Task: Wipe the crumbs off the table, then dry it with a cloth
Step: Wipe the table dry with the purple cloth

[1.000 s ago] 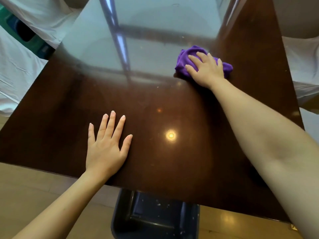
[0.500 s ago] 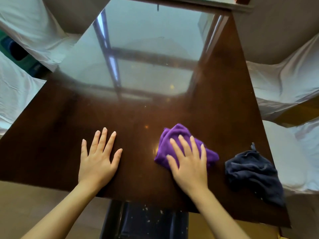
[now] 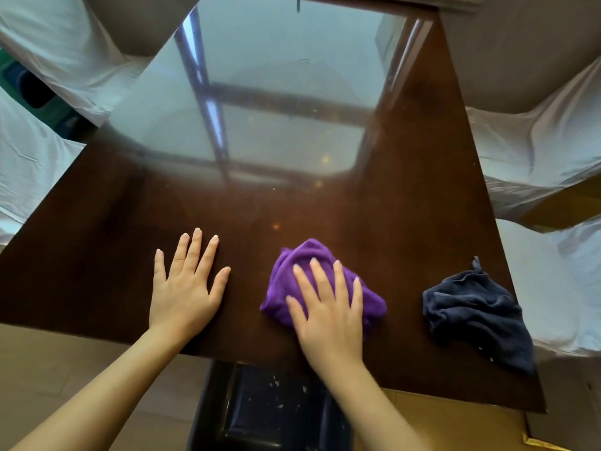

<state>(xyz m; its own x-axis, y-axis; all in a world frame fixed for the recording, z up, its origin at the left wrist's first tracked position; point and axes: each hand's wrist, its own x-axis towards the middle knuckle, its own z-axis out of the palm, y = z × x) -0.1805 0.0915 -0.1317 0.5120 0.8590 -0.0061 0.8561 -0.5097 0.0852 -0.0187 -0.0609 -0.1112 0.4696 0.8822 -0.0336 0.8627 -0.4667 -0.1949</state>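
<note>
Two hands are lying on a shiny brown table (image 3: pixel 422 203). The left hand (image 3: pixel 185 288) is lying flat and open on the bare wood near the front edge, with its fingers spread a little, and it is holding nothing. The right hand (image 3: pixel 328 307) is pressing down flat on a bunched-up purple cloth (image 3: pixel 302 258), with its fingers stretched out over the top, not curled around it. The purple cloth is sitting near the front edge, just to the right of the left hand but not touching it. A dark blue cloth (image 3: pixel 471 307) is lying crumpled by the right edge of the table, apart from the purple one, and no hand is touching it. A dark bin (image 3: pixel 270 408) is sitting under the front edge of the table, between the two arms, and little pale bits are lying inside it. White covers (image 3: pixel 536 141) are hanging over things on both sides of the table.
</note>
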